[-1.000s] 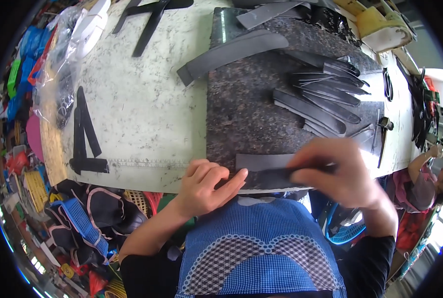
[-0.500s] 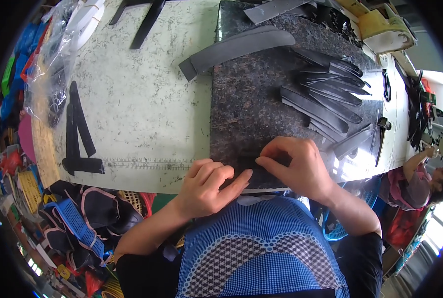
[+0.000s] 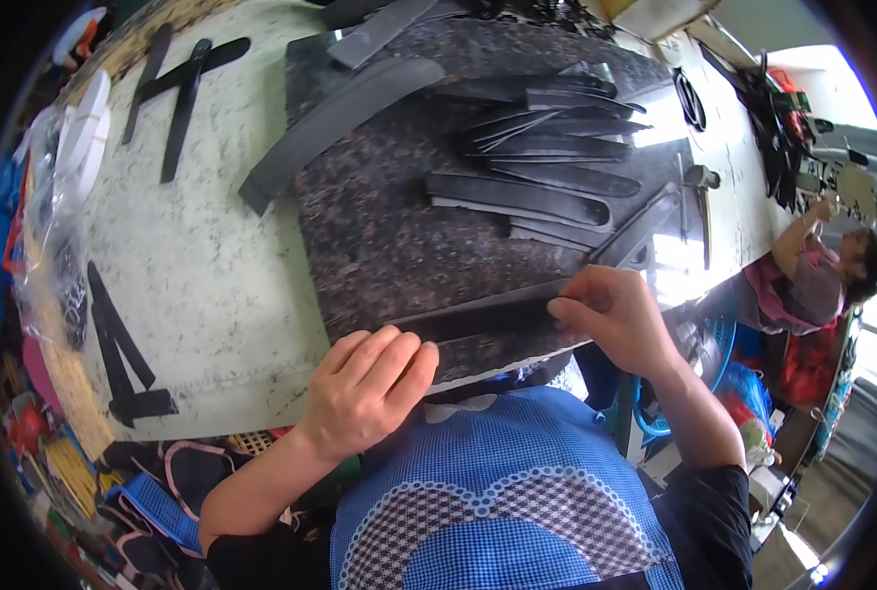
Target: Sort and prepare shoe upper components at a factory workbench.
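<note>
We look down on two bare hands at the near edge of a stone-like slab (image 3: 369, 241), its dark surface mottled with brown and grey. Between the fingers lies a narrow strip (image 3: 492, 321), matt black, thin and flexible-looking, with a paler grey band showing along its far edge. The right hand (image 3: 617, 313) pinches the strip's right end between thumb and forefinger. The left hand (image 3: 374, 379) lies over its left end, fingers curled and knuckles up; the fingertips are hidden, so we cannot tell whether they grip or only press.

Beyond the right fingers we find a fanned pile of dark strips (image 3: 556, 147), smooth, round-ended and overlapping. Beyond the left fingers, a broad grey band (image 3: 345, 123) curves like a shallow bow, its squared end over the slab's left edge. Well to the left of the left fingers, slim black pieces (image 3: 114, 344) form a narrow wedge on a pale, scuffed tabletop (image 3: 202, 246). Nearer to us than both hands is a blue checked apron (image 3: 502, 462) with scalloped, lace-like trim.
</note>
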### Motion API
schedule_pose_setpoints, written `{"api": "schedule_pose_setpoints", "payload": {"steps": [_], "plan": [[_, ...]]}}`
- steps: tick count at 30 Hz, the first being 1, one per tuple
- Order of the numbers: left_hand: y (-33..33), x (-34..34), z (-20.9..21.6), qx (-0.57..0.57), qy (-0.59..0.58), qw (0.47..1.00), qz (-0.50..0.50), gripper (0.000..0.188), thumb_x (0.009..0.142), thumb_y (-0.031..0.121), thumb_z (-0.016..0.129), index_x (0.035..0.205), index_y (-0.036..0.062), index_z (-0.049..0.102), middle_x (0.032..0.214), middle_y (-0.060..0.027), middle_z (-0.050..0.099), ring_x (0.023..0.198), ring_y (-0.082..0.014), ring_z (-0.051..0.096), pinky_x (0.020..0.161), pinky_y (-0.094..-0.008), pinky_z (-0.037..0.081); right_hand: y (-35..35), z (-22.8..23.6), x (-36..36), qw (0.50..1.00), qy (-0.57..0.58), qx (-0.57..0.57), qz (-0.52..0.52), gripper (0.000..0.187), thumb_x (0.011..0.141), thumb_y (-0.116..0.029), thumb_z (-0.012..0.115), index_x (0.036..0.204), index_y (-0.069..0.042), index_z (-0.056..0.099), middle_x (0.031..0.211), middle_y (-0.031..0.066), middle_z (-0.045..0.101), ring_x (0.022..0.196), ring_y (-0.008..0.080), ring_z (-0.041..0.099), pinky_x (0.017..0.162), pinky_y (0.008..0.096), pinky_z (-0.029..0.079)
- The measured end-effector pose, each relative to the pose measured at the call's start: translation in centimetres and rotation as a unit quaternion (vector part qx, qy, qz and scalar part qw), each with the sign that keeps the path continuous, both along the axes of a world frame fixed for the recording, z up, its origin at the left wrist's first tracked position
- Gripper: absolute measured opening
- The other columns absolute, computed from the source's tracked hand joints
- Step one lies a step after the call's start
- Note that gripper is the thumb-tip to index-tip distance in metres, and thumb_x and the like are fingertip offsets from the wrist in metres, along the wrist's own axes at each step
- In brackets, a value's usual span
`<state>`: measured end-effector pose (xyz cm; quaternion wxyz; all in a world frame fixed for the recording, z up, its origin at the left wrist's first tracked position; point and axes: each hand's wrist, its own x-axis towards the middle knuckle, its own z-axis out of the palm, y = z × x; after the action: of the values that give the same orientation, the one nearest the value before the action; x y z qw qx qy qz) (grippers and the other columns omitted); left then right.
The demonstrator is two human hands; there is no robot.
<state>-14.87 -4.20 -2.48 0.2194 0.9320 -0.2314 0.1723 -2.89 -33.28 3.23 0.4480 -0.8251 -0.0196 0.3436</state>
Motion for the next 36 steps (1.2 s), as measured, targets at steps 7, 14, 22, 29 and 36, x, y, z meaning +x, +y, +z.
{"api": "schedule_pose_setpoints", "payload": {"steps": [7,14,22,29,36], "plan": [[-0.9,0.7,0.5,0.033,0.021,0.999,-0.003,0.037,0.083,0.012,0.075,0.121,0.0124,0.077,0.099,-0.001,0.064,0.095,-0.0193,0.063,0.087,-0.036,0.05,0.7,-0.4,0.1,0.985,-0.115,-0.108,0.076,0.018,0.096,-0.015,0.078,0.095,0.002,0.07,0.073,0.0103,0.071,0.064,0.0163,0.072,0.059,0.0288,0.056],[2.1,5.0,2.2,-0.078,-0.021,0.997,-0.018,0.029,0.08,0.011,0.084,0.109,0.0079,0.08,0.09,-0.0018,0.064,0.084,-0.022,0.064,0.081,-0.0393,0.05,-0.8,4.6,0.2,0.951,-0.28,-0.103,0.078,0.018,0.088,-0.008,0.083,0.087,-0.003,0.066,0.066,0.0022,0.065,0.056,0.0088,0.063,0.052,0.0265,0.048],[8.1,13.1,1.0,-0.049,-0.01,0.974,0.222,0.025,0.088,0.013,0.083,0.11,0.0031,0.076,0.108,-0.0085,0.069,0.104,-0.0294,0.067,0.091,-0.0413,0.054,-2.9,5.3,8.3,0.861,-0.452,-0.229,0.043,0.034,0.085,-0.023,0.089,0.099,-0.006,0.062,0.066,0.0039,0.052,0.057,0.0148,0.053,0.054,0.0309,0.041],[8.0,14.1,1.1,-0.003,-0.041,0.983,0.177,0.013,0.09,0.008,0.079,0.102,0.0048,0.077,0.098,-0.0062,0.068,0.093,-0.0282,0.067,0.083,-0.0401,0.054,15.3,-1.0,14.7,0.727,-0.616,0.071,0.294,0.026,0.079,-0.01,0.083,0.104,-0.007,0.073,0.109,0.0077,0.07,0.1,0.03,0.067,0.087,0.0422,0.059],[7.2,14.9,1.0,0.011,-0.03,0.966,0.257,0.049,0.088,0.014,0.082,0.133,0.0124,0.064,0.098,-0.0056,0.064,0.096,-0.0278,0.064,0.093,-0.0415,0.047,19.4,-2.2,18.5,0.8,-0.519,0.001,0.3,0.007,0.09,-0.012,0.069,0.096,-0.009,0.072,0.091,0.011,0.073,0.093,0.035,0.071,0.081,0.0451,0.059]]}}
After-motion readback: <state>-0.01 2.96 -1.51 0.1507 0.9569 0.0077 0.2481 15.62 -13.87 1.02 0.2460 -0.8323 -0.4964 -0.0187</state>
